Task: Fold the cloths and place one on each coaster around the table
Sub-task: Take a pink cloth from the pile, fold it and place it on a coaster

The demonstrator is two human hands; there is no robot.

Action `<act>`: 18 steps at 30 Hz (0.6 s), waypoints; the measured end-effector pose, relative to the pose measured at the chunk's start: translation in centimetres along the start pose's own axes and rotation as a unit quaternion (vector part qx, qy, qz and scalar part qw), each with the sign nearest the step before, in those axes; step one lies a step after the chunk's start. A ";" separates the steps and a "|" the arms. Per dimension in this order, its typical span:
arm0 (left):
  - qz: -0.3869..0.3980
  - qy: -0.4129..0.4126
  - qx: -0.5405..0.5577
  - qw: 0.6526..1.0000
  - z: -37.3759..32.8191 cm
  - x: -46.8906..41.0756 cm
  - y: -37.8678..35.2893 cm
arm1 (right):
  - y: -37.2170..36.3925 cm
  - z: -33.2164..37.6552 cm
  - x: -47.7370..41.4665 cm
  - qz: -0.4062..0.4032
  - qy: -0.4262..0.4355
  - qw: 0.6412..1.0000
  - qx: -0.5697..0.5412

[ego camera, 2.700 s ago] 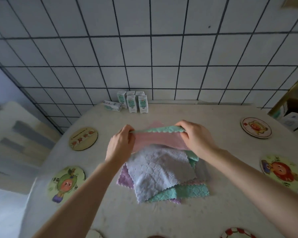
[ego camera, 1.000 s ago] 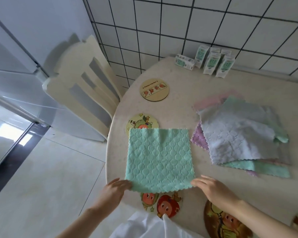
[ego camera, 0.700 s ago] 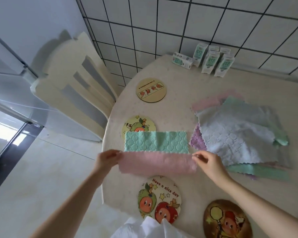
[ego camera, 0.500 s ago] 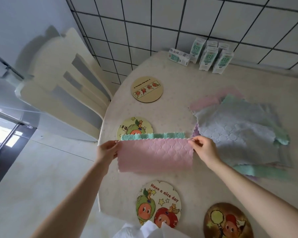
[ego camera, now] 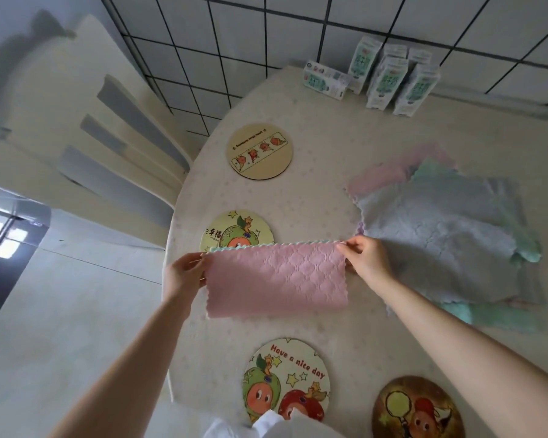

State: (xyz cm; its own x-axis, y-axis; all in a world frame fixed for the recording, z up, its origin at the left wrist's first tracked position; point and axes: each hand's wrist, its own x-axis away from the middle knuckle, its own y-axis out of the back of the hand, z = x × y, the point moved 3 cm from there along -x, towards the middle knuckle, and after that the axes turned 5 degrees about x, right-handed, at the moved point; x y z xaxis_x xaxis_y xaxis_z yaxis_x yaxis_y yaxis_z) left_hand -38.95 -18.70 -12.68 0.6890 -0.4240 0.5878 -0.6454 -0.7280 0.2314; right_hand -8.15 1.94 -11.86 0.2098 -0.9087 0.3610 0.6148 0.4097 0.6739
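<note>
So the fold has gone further than it was a moment back – the green face of the cloth (ego camera: 277, 278) is now almost fully covered, only a thin green strip peeking out along the far edge, pink side up.

Nearest the camera there's a bit of white clothing (ego camera: 266, 426) at the bottom edge, then two coasters on the table (ego camera: 329, 128): the "Have a nice day" coaster (ego camera: 287, 379) and a dark brown coaster (ego camera: 418, 409) to its right. Past those, the left hand (ego camera: 185, 273) pinches the cloth's top left corner and the right hand (ego camera: 366, 259) pinches the top right one – both closed on the fabric. The doubled cloth lies near the table's left edge, its far edge overlapping the green fruit coaster (ego camera: 234, 230).

Just beside the right hand sits the messy pile of cloths (ego camera: 440, 235), a grey one on top with pink and green poking out underneath. Further back there's a tan coaster (ego camera: 260, 151), bare, and against the tiled wall (ego camera: 298, 30) a cluster of small cartons (ego camera: 386, 79), one lying on its side. A cream chair (ego camera: 86, 147) stands off to the left.
</note>
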 end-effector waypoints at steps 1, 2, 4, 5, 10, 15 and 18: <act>-0.003 -0.002 -0.002 1.000 -0.1 -0.1 0.0 | 0.0 0.0 -0.2 0.001 -0.007 1.000 -0.002; -0.004 -0.003 -0.004 1.000 -0.2 -0.2 0.0 | -0.2 0.0 -0.3 0.003 -0.015 1.000 -0.007; -0.009 -0.006 -0.006 1.000 -0.5 -0.3 -0.1 | -0.5 0.1 -0.5 0.001 -0.020 1.000 0.008; -0.012 -0.008 -0.007 1.000 -0.7 -0.3 -0.1 | -0.5 0.2 -0.5 -0.002 -0.015 1.000 0.024; -0.100 -0.077 -0.123 0.984 -2.1 1.8 0.2 | 0.3 1.6 0.5 -0.022 0.023 0.998 0.055; -0.004 -0.329 -0.299 0.896 0.3 9.3 -3.1 | -0.1 3.9 8.4 -0.040 0.279 0.936 0.209; 0.168 -0.445 -0.449 0.757 4.3 13.1 -6.3 | -3.6 3.0 12.8 0.053 0.363 0.889 0.273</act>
State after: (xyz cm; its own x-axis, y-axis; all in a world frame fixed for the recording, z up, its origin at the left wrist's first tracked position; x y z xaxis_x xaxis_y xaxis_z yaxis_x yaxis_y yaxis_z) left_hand -24.45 -21.96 -9.73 0.1282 -0.9894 0.0688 -0.5217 -0.0083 0.8531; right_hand -9.96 -10.93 -7.79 0.8017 -0.5943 0.0639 0.1431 0.2947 0.9448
